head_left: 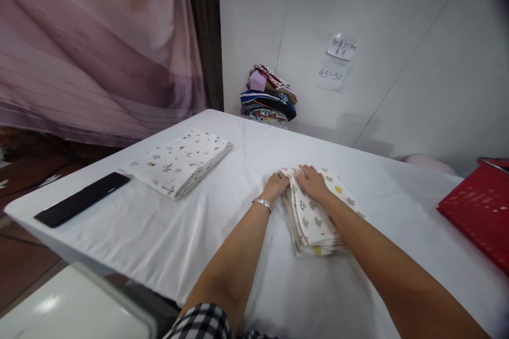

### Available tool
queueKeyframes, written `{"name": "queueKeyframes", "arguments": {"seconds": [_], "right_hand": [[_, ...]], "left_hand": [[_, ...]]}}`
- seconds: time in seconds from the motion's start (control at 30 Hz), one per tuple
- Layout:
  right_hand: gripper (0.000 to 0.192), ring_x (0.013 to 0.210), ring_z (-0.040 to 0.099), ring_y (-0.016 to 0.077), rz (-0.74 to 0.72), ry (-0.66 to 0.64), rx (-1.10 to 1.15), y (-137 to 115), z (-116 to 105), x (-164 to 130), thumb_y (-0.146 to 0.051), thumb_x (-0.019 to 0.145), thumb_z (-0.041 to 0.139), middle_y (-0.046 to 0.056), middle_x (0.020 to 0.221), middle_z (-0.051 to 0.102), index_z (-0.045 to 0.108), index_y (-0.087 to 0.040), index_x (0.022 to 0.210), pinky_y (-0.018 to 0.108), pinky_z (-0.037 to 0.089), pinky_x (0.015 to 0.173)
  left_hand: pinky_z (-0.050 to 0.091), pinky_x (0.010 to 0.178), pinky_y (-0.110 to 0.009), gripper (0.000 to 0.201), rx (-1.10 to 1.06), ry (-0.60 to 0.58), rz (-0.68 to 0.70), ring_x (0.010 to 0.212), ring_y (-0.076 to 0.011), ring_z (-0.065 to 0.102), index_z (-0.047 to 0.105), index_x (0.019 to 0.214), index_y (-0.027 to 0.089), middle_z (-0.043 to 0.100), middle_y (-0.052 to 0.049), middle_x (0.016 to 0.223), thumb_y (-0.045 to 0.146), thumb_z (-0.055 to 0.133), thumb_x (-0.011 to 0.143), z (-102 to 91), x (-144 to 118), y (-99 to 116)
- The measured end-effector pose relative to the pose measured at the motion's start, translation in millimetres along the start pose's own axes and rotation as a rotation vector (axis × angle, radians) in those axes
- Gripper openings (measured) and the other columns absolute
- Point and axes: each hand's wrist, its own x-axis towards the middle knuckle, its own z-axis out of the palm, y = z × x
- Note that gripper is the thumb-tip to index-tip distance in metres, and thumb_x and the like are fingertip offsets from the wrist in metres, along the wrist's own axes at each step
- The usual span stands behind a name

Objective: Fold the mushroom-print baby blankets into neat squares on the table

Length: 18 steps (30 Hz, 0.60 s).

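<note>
My right hand lies flat, fingers spread, on top of the folded patterned cloth at mid-counter, pinning the layers so the stack stays square, while my left hand butts against its far-left edge, fingers curled onto the fold, seemingly to keep that side aligned. Further left on the white counter sit another folded cloth and a black phone; a pile of clothes leans against the far wall, red basket at right.
</note>
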Motion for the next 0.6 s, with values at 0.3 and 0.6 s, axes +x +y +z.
{"name": "queueKeyframes", "arguments": {"seconds": [0.3,0.6], "right_hand": [[0.049,0.137,0.026,0.0238,-0.132,-0.013,0.170,-8.5,10.4,-7.7,-0.047,0.093,0.034,0.006,0.145,0.038,0.045,-0.026,0.135,0.052,0.016,0.111],[0.048,0.134,0.032,0.0219,-0.076,0.016,0.306,-30.8,-4.1,8.5,-0.046,0.086,0.049,0.005,0.139,0.047,0.056,-0.022,0.126,0.040,0.022,0.112]], "left_hand": [[0.043,0.070,-0.028,0.026,0.149,0.109,0.008,0.088,-0.0225,0.063,0.063,0.092,0.016,0.069,-0.010,0.097,0.034,0.059,0.073,-5.1,2.0,5.6],[0.043,0.079,-0.033,0.036,0.197,0.117,0.001,0.098,-0.0271,0.060,0.056,0.106,0.018,0.064,-0.013,0.111,0.038,0.055,0.076,-2.8,-2.8,7.4]]}}
